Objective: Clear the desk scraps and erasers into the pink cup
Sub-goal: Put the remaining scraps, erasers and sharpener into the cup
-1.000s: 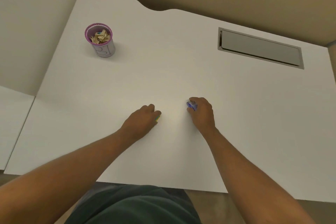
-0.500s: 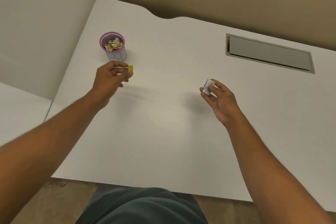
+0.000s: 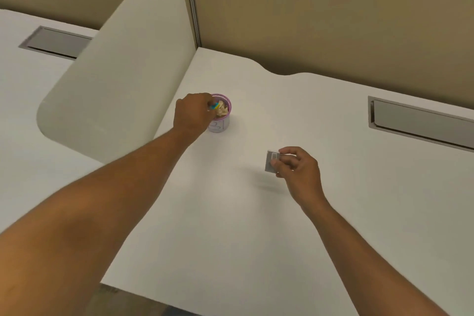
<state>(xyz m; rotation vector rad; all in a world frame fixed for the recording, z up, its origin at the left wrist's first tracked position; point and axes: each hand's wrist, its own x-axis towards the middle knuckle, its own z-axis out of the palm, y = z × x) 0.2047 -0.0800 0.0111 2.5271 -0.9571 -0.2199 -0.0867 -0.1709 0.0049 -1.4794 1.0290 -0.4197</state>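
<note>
Near the counter's [image 3: 230,213] far left corner, the left hand [image 3: 193,113] is pinching a yellow-and-blue eraser [image 3: 215,106] over the scrap-filled pink cup [image 3: 221,117], while the right hand [image 3: 297,169] is hovering mid-counter, fingers [image 3: 279,161] clamped on a grey eraser [image 3: 270,160].

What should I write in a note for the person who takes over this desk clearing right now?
Left hand: at the rim of the pink cup, fingers closed on a small yellow and blue eraser, not yet dropped in.
Right hand: lifted above the desk, holding a grey eraser with a barcode label.
Done: crumpled paper scraps already fill the cup.
Left: release the yellow and blue eraser into the cup, then bring the grey one over and drop it in.
</note>
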